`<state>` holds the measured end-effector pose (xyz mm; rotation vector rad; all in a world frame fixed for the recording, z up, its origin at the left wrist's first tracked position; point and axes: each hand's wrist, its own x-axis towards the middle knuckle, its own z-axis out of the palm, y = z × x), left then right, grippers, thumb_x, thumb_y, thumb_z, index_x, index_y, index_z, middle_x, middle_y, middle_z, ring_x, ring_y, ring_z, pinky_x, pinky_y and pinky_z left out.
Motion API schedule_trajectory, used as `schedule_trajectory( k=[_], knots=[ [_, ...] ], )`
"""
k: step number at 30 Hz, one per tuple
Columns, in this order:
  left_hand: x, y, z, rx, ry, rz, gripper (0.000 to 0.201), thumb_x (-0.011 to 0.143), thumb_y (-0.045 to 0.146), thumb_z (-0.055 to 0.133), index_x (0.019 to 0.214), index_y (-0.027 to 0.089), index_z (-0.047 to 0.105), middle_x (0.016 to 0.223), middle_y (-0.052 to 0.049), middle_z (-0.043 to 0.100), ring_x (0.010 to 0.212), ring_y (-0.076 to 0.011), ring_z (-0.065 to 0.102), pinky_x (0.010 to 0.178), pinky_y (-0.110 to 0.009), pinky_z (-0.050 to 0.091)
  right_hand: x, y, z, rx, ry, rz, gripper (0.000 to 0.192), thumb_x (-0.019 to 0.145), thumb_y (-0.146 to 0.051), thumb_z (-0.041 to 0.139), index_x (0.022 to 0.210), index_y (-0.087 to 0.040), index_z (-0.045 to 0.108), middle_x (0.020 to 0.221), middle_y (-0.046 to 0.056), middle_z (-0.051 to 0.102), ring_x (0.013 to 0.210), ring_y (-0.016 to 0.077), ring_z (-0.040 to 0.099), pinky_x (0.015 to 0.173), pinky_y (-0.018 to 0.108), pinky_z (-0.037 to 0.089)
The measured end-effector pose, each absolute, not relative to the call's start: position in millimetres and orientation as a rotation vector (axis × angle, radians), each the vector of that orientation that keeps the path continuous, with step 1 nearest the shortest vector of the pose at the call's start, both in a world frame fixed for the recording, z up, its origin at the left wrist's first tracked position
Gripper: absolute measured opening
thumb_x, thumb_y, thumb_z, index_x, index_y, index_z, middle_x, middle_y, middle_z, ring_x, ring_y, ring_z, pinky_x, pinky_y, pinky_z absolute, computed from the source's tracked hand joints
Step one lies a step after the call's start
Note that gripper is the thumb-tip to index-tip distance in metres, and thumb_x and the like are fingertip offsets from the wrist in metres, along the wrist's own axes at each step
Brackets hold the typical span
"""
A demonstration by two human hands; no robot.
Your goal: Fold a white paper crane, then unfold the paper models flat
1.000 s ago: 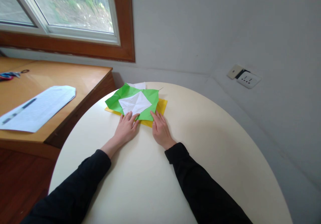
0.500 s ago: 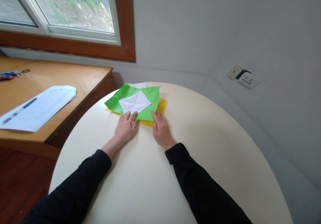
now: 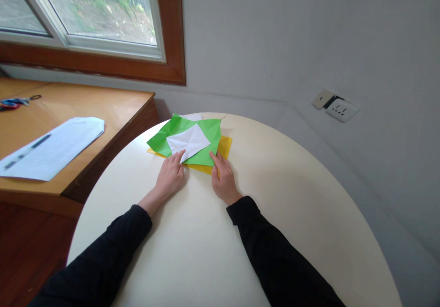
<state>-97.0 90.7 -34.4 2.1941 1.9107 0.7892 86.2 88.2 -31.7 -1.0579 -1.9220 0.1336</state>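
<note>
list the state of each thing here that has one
green paper: creased, partly folded, white side showing at centre
yellow paper: flat under the green
left hand: fingertips pressing the white flap
right hand: fingers on the green corner
window: shut
printed sheet: flat on desk

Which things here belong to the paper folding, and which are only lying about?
In use: creased green paper sheet with white folded centre; yellow paper sheet beneath it; left hand and right hand at its near edge.

Lying about: printed white document and scissors on the wooden desk; white wall socket.
</note>
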Motion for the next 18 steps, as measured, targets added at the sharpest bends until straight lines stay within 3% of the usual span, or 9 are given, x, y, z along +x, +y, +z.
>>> schedule_trajectory(
  k=[5,10,18],
  knots=[
    [-99.0,92.0,-34.6,2.168,1.92,0.815,0.045,0.087,0.028,0.036,0.129,0.01,0.04,0.124,-0.015,0.053,0.115,-0.0263,0.047,0.098,-0.043,0.036,87.1,88.4,-31.3,-1.128,-1.837,0.176,0.034,0.084,-0.019,0.036,0.107,-0.014,0.06,0.114,0.013,0.063,0.113,0.023,0.054,0.093,0.039,0.045],
    [-99.8,91.7,-34.8,2.183,1.953,0.804,0.045,0.082,0.026,0.046,0.125,0.012,0.044,0.12,-0.014,0.056,0.111,-0.027,0.049,0.095,-0.041,0.04,86.2,86.8,-27.0,-1.222,-1.755,0.285,0.027,0.084,-0.025,0.039,0.09,-0.017,0.064,0.093,0.009,0.069,0.089,0.0224,0.064,0.081,0.036,0.049],
    [-102.3,94.0,-36.9,2.145,1.936,0.865,0.035,0.081,0.02,0.043,0.114,0.016,0.053,0.11,-0.011,0.06,0.104,-0.0249,0.053,0.091,-0.039,0.043,86.7,91.4,-27.4,-1.294,-1.642,0.49,0.021,0.078,-0.024,0.043,0.087,-0.018,0.061,0.07,0.002,0.062,0.058,0.0148,0.055,0.06,0.027,0.047]
  ],
)
